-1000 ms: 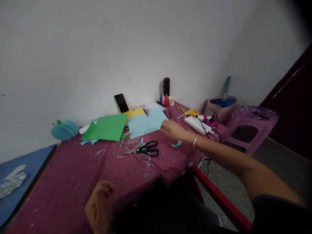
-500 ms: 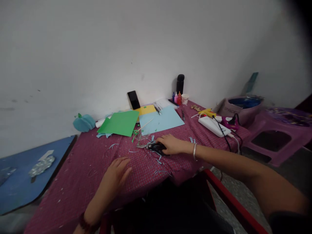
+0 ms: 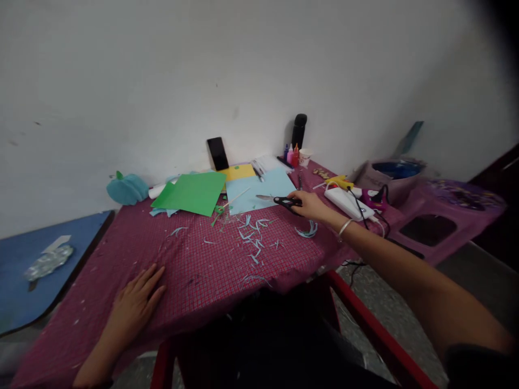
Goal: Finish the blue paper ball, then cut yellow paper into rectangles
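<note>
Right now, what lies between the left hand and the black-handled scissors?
In the head view, only small light-blue paper scraps, scattered on the magenta checked tablecloth between the left hand and the black-handled scissors held in the right hand.

Home craft corner: checked cloth table (image 3: 194, 270), coloured paper sheets (image 3: 193, 192), glue gun (image 3: 339, 182), plastic stool (image 3: 446, 213), bare wall.

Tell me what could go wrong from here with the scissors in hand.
1. The right hand holds the scissors with the blades over the blue sheet; they might nick it.
2. The forearm passes close to the cable at the power bank; a snag could drag it off the table.
3. The scraps lie loose and may get swept off.
</note>
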Demonstrator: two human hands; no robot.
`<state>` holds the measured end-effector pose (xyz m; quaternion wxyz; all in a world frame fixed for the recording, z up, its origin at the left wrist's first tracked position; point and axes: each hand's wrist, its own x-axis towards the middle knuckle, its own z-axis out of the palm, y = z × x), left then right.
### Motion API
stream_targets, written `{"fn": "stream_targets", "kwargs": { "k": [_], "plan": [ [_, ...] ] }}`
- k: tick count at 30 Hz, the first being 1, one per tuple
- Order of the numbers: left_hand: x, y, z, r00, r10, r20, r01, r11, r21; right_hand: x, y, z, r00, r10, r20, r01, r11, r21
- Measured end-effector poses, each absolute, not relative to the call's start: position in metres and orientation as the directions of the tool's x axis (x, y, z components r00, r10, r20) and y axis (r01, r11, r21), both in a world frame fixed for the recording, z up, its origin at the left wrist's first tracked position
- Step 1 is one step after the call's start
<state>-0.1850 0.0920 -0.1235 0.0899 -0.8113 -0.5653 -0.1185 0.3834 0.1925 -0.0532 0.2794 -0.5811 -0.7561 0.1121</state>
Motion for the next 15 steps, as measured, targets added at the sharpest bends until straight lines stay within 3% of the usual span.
{"fn": "stream_targets", "kwargs": {
  "k": [7, 11, 15],
  "plan": [
    [-0.196, 0.092, -0.116, 0.381, 0.878, 0.29, 0.9, -0.424, 0.101, 0.382, 0.175, -0.054, -0.219, 0.937, 0.273, 0.844, 0.323, -0.428],
    [-0.112, 0.107, -0.067, 0.402, 0.794, 0.456, 0.856, -0.503, 0.122, 0.357, 0.156, -0.042, -0.393, 0.885, 0.249, 0.837, 0.456, -0.302],
    [0.007, 0.143, -0.009, 0.652, 0.62, 0.437, 0.68, -0.733, 0.025, 0.335, 0.142, -0.023, -0.479, 0.835, 0.271, 0.806, 0.541, -0.242]
  ]
}}
